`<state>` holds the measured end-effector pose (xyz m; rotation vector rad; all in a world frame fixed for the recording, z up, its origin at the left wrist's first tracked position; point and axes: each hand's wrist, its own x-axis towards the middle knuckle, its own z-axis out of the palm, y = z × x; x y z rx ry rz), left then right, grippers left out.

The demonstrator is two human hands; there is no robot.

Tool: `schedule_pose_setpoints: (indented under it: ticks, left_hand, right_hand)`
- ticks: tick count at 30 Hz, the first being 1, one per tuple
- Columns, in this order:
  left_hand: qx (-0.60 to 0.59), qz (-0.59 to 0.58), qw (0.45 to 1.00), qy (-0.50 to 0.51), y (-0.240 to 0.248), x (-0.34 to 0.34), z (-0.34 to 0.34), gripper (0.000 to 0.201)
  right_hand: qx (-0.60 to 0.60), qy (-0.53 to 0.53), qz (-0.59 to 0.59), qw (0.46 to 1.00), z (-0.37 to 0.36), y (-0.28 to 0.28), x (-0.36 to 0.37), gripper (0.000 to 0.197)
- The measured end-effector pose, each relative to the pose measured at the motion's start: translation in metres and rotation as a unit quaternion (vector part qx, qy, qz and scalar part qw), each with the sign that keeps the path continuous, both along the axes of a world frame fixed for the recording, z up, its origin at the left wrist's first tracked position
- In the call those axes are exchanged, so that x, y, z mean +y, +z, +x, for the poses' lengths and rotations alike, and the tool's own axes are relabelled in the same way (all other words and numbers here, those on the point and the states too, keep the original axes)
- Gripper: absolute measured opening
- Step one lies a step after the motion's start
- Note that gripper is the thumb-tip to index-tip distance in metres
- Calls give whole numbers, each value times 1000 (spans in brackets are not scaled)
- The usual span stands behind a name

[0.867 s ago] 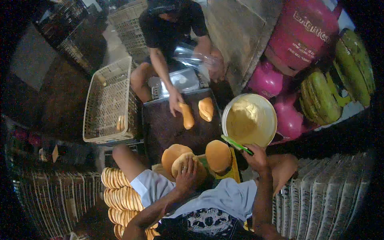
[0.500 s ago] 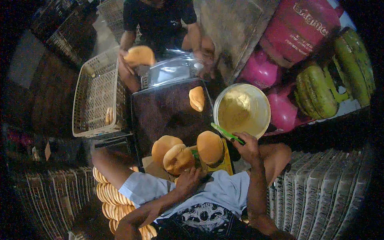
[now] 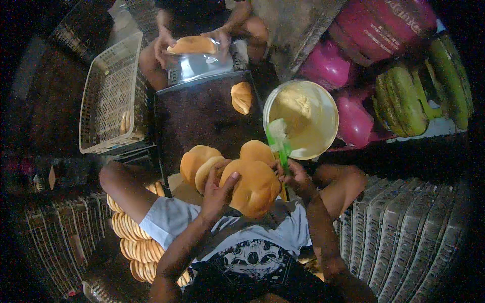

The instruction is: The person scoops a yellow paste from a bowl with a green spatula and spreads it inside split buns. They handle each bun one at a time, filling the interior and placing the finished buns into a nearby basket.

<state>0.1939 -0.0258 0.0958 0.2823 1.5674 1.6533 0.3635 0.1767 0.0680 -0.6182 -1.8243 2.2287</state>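
My left hand (image 3: 218,189) grips a large round bread bun (image 3: 252,191) above my lap, thumb on its top. In my right hand (image 3: 299,183) is a green spatula (image 3: 283,149), its blade carrying a pale cream smear, beside the bun's right edge. Just beyond stands a white bucket (image 3: 266,113) with pale yellow cream (image 3: 303,108) inside. More buns lie in front of me: one at the left (image 3: 194,160), another partly behind my left fingers (image 3: 204,174), and one behind the held bun (image 3: 256,150).
On the dark tabletop (image 3: 194,113) lies a folded bun (image 3: 241,98). Across it, another person's hands hold a bun (image 3: 193,45) over clear plastic (image 3: 204,65). A plastic crate (image 3: 88,126) stands left. Bread rows (image 3: 134,224) sit by my left leg; stacked trays (image 3: 394,237) at right.
My left hand has picked up a bun and raised it. The spatula, now cream-laden, has turned upright toward the bun. The other person has brought their bun to the plastic.
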Motion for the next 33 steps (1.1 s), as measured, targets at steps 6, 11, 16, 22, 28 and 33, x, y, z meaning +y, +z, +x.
schedule_pose_setpoints:
  ticks: [6,11,16,22,28,33]
  left_hand:
    - [20,-44,999,-19,7,-7,11,49]
    - [42,-28,984,-173,9,-17,7,90]
    - [-114,38,991,-55,-11,-35,-18,85]
    - [-272,175,946,37,-19,-57,-27,93]
    - [-243,136,957,81,-2,-52,-33,79]
    - [-226,171,932,225,-8,-37,-45,73]
  right_hand:
    - [-81,-75,89,990,-19,20,-54,40]
    - [-65,-102,57,991,-49,21,-87,31]
    - [-95,-104,29,990,-51,32,-81,41]
    - [-195,175,-82,962,-55,44,-77,52]
    - [-276,273,-28,921,-74,27,-81,61]
    - [-278,255,51,925,-66,17,-70,62]
